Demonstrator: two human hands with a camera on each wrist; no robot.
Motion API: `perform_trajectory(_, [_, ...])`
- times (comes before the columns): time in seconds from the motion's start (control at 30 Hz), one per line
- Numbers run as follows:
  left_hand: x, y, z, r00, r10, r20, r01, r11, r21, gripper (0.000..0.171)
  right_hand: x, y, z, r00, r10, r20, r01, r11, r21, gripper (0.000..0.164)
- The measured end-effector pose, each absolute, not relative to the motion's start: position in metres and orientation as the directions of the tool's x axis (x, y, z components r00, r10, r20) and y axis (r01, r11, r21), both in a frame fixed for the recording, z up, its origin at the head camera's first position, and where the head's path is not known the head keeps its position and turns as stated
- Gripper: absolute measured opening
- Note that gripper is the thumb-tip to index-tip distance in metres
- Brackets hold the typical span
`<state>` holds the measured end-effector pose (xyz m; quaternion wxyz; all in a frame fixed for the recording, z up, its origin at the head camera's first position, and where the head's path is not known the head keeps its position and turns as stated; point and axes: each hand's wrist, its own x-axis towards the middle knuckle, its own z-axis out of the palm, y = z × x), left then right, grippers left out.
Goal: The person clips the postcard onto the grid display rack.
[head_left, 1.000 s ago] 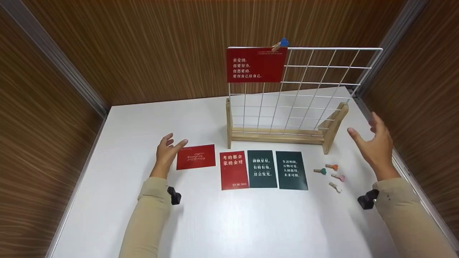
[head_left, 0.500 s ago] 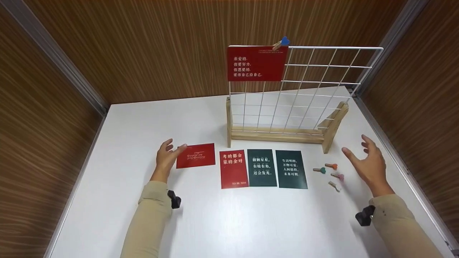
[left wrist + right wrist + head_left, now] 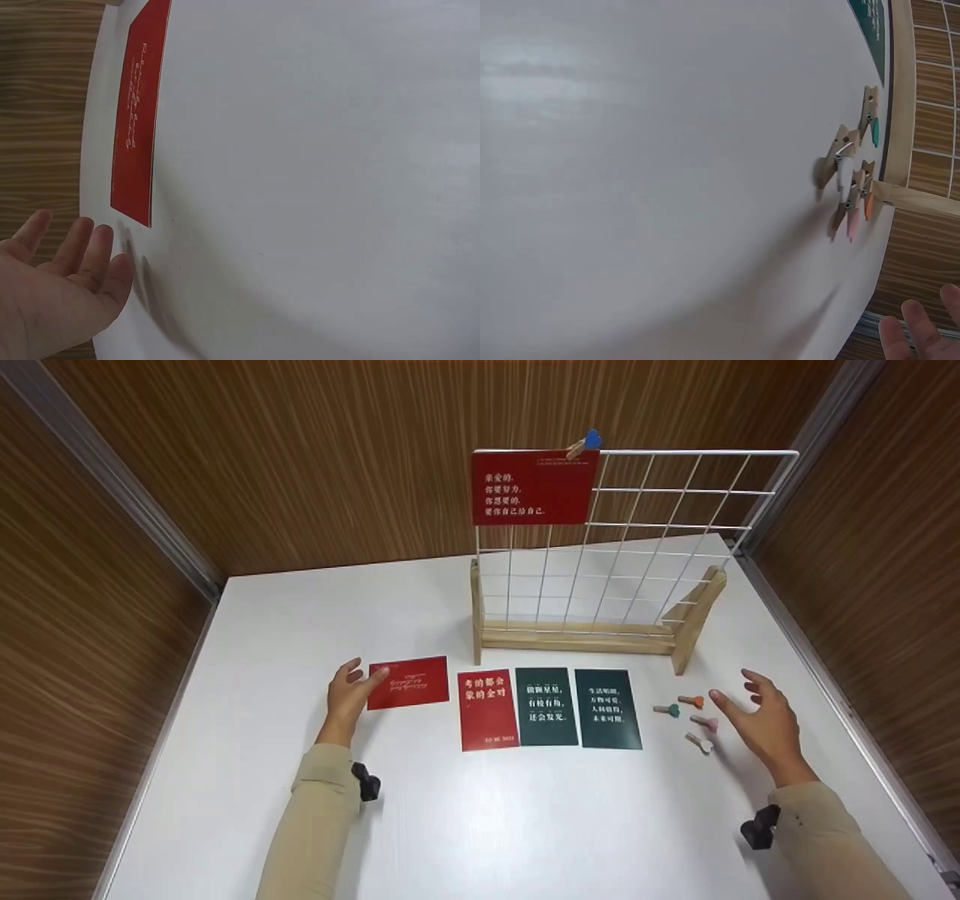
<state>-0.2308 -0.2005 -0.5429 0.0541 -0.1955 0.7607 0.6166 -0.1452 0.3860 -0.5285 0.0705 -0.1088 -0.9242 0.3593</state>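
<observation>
My left hand (image 3: 349, 701) hovers by the left end of a red card (image 3: 412, 684), its thumb overlapping the corner in the head view and its fingers loosely spread with nothing in them. Off to the right, my right hand (image 3: 761, 724) holds nothing, thumb and fingers apart, beside several small wooden clothespins with heart tops: green (image 3: 667, 710), orange (image 3: 691, 702), pink (image 3: 704, 723) and white (image 3: 699, 743). In a row between the hands lie an upright red card (image 3: 488, 711) and two dark green cards (image 3: 546, 706), all with white writing.
Behind the cards stands a white wire grid (image 3: 622, 540) in a wooden base (image 3: 577, 642). A blue-heart clothespin (image 3: 585, 443) holds another red card (image 3: 532, 489) at its top left. Wood-grain panels (image 3: 337, 457) enclose the white table (image 3: 450, 825) at the back and sides.
My right hand has come down and slightly left, from beside the grid's wooden leg to next to the clothespins. The left hand has sunk slightly, its thumb now over the red card's corner.
</observation>
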Motion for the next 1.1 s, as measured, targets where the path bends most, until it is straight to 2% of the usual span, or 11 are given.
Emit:
perform_trajectory(0.57, [-0.227, -0.203, -0.557, -0.907, -0.249, -0.339, -0.389, 0.185, 0.903, 0.082, -0.135, 0.389, -0.549, -0.974, 0.218, -0.056, 0.205, 0.756, -0.621, 0.079])
perform_trajectory(0.8, [-0.225, -0.203, -0.564, -0.904, -0.264, -0.337, -0.399, 0.233, 0.887, 0.074, -0.132, 0.392, -0.554, -0.974, 0.213, -0.07, 0.211, 0.761, -0.613, 0.078])
perform_trajectory(1.1, [-0.223, -0.202, -0.573, -0.92, -0.316, -0.233, -0.347, 0.378, 0.858, 0.059, -0.13, 0.394, -0.559, -0.978, 0.201, -0.05, 0.19, 0.771, -0.608, 0.072])
